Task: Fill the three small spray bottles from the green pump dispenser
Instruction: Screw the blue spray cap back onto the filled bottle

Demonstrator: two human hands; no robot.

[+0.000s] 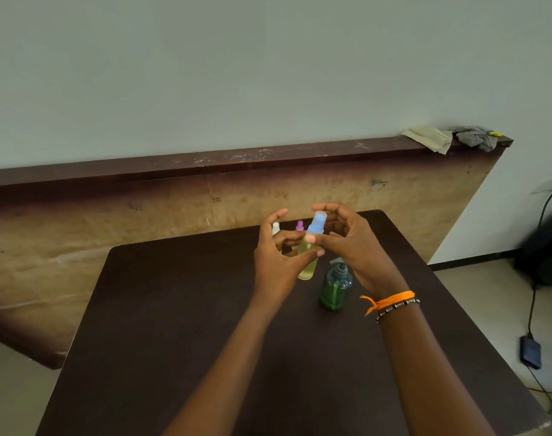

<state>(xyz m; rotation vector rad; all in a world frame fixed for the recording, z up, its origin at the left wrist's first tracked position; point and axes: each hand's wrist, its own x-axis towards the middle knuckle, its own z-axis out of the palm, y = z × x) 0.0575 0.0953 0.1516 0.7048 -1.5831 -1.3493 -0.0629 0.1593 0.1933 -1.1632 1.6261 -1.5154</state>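
- My left hand (279, 256) pinches the blue-topped spray bottle (310, 250) round its middle – thumb in front, fingers behind – and lifts it above the dark table (180, 341).
- My right hand (350, 243) curls round the blue top. I think it touches the top, but I cannot tell how tight it holds.
- This bottle has yellow stuff inside almost up to the top, so I think it is filled and I am putting its top on.
- The green pump dispenser (335, 286) stands on the table just below my right hand.
- The pink-topped bottle (299, 225) and the white-topped bottle (276, 228) stand behind my fingers. Only their tops show, so I cannot tell if they are full yet.
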